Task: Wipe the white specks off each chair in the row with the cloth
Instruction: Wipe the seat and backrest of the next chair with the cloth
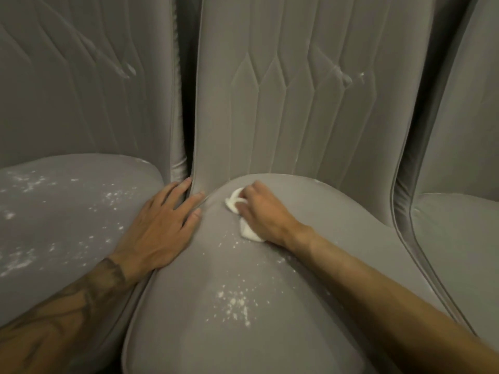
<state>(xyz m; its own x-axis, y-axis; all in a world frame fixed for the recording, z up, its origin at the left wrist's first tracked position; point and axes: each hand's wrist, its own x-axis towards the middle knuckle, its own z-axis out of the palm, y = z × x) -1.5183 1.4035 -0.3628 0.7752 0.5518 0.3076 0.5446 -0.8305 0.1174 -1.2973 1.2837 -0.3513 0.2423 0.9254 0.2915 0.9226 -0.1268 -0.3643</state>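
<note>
My right hand (259, 209) curls around the cloth (251, 234) and presses it on the middle chair (216, 346), close to the backrest. The cloth looks soft and light, so I think it is best held bunched under the palm. My left hand (162, 225) lies flat, fingers straight, at the seat's left edge beside the left chair (67, 211). White specks (235, 300) lie toward me, where there is free room for strokes.
</note>
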